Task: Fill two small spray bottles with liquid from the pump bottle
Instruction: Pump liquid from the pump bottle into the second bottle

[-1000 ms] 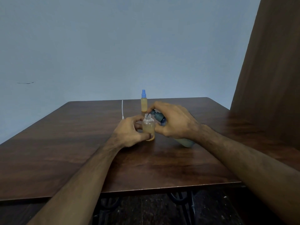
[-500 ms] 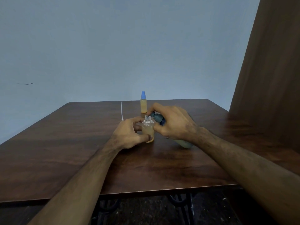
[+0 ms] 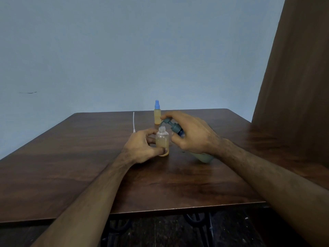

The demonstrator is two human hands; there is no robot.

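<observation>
Held by the left hand (image 3: 142, 148): the open spray bottle (image 3: 162, 142), upright on the table (image 3: 71, 166), fingers and thumb curled round its lower body. Neck uncapped; orange-tinted liquid up to roughly the shoulder, clear only near the threads. Gripped by the right hand (image 3: 194, 136): the pump bottle (image 3: 201, 155), tilted toward the left hand, fingers wrapped round its upper body and collar, forefinger laid over the pump head (image 3: 168, 123). Spout curved down just above and slightly beyond the open neck, not quite touching as far as could be told. No stream visible between spout and neck.

Beyond both hands, upright and apart from them: the capped spray bottle (image 3: 157, 114), blue top on, filled with the same orange liquid. Judged as finished. Beyond the left hand, lying on the wood: a thin white dip tube (image 3: 133, 122), probably belonging to the sprayer for the open bottle; its spray head not seen clearly.

Judged well past halfway: one bottle done, the second nearly full. Left to do, by this reading: perhaps a last pump or two, setting down the pump bottle, refitting the sprayer and screwing it tight. Overfilling and drips at the narrow neck judged the main risk.
</observation>
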